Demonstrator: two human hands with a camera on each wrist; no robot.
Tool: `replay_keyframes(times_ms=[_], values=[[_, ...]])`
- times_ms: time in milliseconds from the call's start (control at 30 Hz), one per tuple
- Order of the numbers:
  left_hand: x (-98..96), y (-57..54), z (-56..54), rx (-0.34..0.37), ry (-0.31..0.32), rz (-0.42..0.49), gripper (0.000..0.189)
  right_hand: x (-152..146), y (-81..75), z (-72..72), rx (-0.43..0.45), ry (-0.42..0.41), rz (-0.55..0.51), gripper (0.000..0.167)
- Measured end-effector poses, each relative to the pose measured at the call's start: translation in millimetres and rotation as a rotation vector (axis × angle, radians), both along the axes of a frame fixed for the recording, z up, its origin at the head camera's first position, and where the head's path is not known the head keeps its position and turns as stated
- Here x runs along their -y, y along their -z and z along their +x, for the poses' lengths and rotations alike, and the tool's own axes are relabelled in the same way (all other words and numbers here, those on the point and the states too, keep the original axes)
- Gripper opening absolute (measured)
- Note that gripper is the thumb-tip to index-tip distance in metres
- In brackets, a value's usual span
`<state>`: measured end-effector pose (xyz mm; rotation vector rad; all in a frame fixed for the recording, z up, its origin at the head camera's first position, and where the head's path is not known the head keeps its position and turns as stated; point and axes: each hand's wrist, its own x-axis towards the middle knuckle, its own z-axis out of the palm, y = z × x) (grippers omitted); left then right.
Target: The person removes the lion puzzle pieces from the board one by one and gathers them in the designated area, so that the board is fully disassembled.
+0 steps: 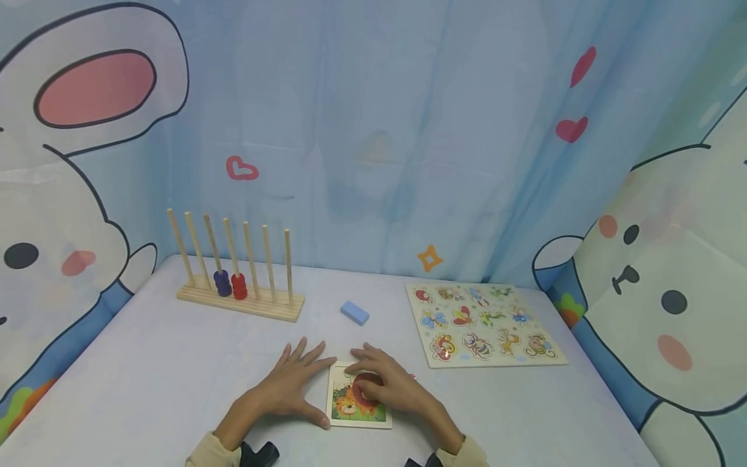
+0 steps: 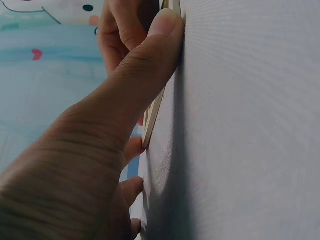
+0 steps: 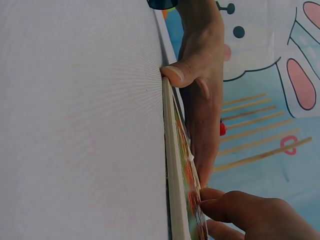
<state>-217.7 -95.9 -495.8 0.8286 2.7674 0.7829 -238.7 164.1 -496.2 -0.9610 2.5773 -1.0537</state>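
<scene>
A small jigsaw puzzle [image 1: 350,415] in a pale wooden frame lies on the white table, showing an orange lion's face on green. My left hand [image 1: 292,381] is spread along its left side. The thumb touches the frame's lower left corner, and the index finger reaches the upper left corner. Over the puzzle's upper right part lies my right hand [image 1: 390,383], its fingertips touching the pieces and hiding some of them. In the right wrist view, some piece edges on the puzzle [image 3: 186,167] stand slightly raised beside the right fingertips.
At the back left stands a wooden peg rack [image 1: 245,303] with dark blue beads [image 1: 222,283] and red beads [image 1: 239,286]. A blue block [image 1: 355,313] lies beyond the hands. To the right is an insect-picture board [image 1: 490,324]. A printed curtain [image 1: 373,130] closes off the back.
</scene>
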Motion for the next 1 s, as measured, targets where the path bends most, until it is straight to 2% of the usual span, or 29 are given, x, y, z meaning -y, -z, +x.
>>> replay_keyframes(times_ms=[400,1000], values=[[-0.3,0.1,-0.1,-0.005,0.003,0.007,0.106,-0.9,-0.2,-0.6,0.027,0.012,-0.006,0.030],[0.7,1.5,0.7,-0.010,0.003,0.012,0.107,4.0,-4.0,5.6,-0.093,0.028,0.006,0.028]])
